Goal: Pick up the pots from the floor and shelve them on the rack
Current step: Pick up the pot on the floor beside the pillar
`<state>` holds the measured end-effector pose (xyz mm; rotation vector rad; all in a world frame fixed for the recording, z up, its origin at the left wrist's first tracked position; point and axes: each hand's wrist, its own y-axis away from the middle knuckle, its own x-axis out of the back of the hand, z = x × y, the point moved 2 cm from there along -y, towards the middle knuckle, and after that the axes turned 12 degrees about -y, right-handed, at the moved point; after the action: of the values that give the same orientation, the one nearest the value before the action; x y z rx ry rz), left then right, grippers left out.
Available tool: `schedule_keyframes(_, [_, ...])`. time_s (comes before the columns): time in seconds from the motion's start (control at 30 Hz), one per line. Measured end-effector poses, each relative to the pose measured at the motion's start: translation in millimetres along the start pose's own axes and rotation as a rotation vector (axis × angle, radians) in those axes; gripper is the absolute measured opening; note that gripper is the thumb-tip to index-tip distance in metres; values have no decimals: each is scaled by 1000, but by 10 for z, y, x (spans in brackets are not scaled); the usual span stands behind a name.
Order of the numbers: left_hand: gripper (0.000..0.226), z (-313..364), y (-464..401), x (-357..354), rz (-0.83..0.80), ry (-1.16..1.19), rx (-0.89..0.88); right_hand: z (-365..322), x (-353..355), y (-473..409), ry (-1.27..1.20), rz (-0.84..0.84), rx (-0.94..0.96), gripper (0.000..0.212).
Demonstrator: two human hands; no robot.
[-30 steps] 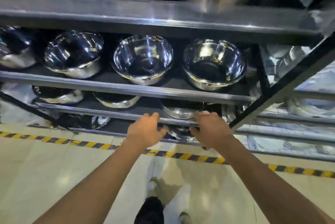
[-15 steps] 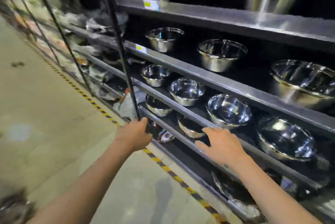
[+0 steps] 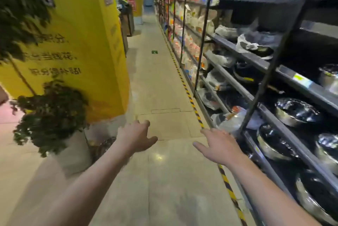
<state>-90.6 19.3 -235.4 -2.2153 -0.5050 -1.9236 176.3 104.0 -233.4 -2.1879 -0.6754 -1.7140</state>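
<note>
Both my hands are stretched out over the aisle floor and hold nothing. My left hand [image 3: 136,137] has its fingers spread, and just left of its wrist a shiny steel pot [image 3: 105,146] stands on the floor, partly hidden by my forearm. My right hand [image 3: 218,146] is open too, close to the front edge of the dark metal rack [image 3: 270,116] on my right. Several steel pots sit on the rack's lower shelves, among them one pot [image 3: 294,110] and a lower pot [image 3: 272,143].
A yellow pillar [image 3: 87,51] rises at the left with a potted plant [image 3: 53,116] in a pale planter in front of it. A black-and-yellow tape line [image 3: 193,105] runs along the rack's foot. The aisle floor stretches ahead between pillar and racks of packaged goods.
My view has swung left from facing the rack to looking down the aisle. Both hands have come off the shelf edge and now hover open over the floor.
</note>
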Motion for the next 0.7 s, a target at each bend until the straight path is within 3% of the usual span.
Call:
schedule_keyframes(0.23, [61,-1287,-17,-420,-101,75,234,-1173,-467,-932,55,-110,204,70])
schedule_keyframes(0.7, [52,-2506,-1358,-834,-179,50,461,-2562,-1192,-3264,9,-213,556,54])
